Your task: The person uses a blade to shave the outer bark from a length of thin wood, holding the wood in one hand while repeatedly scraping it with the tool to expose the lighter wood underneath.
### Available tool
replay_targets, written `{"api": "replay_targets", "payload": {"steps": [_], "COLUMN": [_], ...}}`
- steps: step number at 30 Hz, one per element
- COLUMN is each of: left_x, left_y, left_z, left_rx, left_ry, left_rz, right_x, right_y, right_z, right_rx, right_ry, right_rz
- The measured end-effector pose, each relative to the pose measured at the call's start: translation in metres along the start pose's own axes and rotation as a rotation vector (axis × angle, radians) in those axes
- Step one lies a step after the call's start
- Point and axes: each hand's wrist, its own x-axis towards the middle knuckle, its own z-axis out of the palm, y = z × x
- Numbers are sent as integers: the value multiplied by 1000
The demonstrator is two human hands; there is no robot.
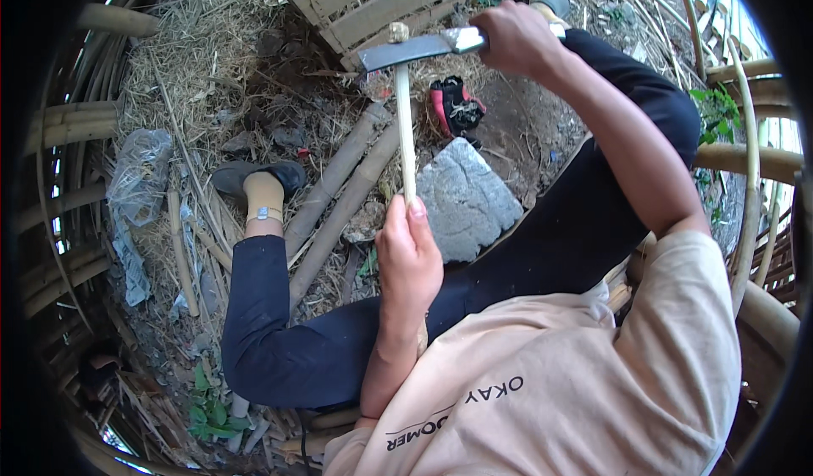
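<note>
My left hand [408, 256] is closed around the lower end of a slim, pale stick [406, 129] that looks like wood or bamboo. The stick points away from me, nearly straight up the picture. My right hand [518, 40] grips the handle of a machete [408, 51], whose broad grey blade lies across the stick just short of its far end. A knobby tip of the stick shows past the blade. Whether the edge has cut into the stick cannot be made out. Under the stick, to its right, lies a rough grey stone block [468, 195].
Two bamboo poles [339, 167] lie on the ground left of the stone. Beyond the blade stands a slatted wooden panel [406, 10]. A red and black bundle [456, 107] lies past the stone. Clear plastic [140, 179] rests at left, near bamboo fencing [72, 129]. My legs spread on both sides.
</note>
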Motion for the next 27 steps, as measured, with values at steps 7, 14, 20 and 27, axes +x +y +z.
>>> {"api": "replay_targets", "payload": {"steps": [7,14,20,27], "left_x": [8,9,6,9], "left_y": [-18,-10,7,-4], "left_z": [5,7,12,11], "left_rx": [-109,123,328,174], "left_ry": [16,79,154,58], "left_rz": [-46,31,-21,61], "right_x": [-17,-5,-2,-7], "right_y": [-45,-14,-18,-2], "right_z": [1,4,0,24], "right_rx": [63,-4,13,73], "right_ry": [-252,-169,-251,-146], "right_rz": [-202,-46,152,7]}}
